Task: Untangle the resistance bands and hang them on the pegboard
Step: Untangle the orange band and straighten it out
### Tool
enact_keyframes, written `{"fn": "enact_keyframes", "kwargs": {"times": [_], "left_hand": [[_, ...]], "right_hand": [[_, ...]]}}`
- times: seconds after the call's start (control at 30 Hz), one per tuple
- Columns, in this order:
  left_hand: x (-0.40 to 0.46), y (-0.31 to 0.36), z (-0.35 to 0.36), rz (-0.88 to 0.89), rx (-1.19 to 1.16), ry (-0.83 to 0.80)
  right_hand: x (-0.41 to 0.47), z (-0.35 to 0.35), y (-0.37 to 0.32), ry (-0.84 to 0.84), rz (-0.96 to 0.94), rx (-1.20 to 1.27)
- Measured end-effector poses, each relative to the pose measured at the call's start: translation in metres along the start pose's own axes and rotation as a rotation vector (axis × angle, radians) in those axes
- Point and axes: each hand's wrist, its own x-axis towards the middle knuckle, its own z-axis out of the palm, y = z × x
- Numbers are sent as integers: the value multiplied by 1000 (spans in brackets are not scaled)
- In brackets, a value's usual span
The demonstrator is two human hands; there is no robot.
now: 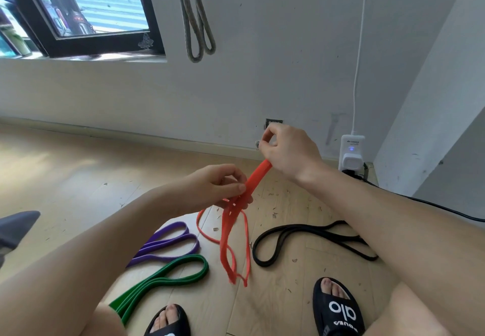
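Both the left hand [223, 186] and right hand [286, 149] pinch the flat orange rubber resistance band [231, 233], fingers curled; yanking could tighten its dangling twisted loops

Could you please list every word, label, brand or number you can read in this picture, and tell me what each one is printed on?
"alo": white letters on the strap of the black slide sandal on the right foot, seen upside down.
A smaller white line beneath it on the same strap: too blurred to read.
A small dark label on the white plug-in device by the wall: too small to read.
The other sandal shows a white mark, cut off and unreadable.
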Motion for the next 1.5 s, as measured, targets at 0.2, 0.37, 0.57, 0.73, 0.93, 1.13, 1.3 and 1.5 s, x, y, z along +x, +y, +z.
{"fn": "enact_keyframes", "kwargs": {"times": [0.2, 0.37, 0.57, 0.73, 0.93, 1.13, 1.3, 1.5], "left_hand": [[1, -4, 4, -10, 100, -2], [-3, -5, -2, -38, -265, -99], [0, -10, 4, -92, -238, -70], [1, -7, 0, -52, -174, 95], [5, -6, -3, -117, -160, 170], [4, -2, -8, -100, -227, 269], [0, -2, -4, -13, -222, 284], [-2, -2, -2, 32, -230, 240]], "right_hand": [[1, 2, 0, 13, 36, 122], [3, 0, 6, 25, 63, 94], [3, 2, 3, 39, 38, 68], [2, -1, 10, 30, 52, -13], [0, 3, 8, 4, -22, -118], [2, 8, 11, -65, -31, -183], [-2, 18, 14, -251, -21, -235], [-7, 15, -10, -201, -116, 50]]}}
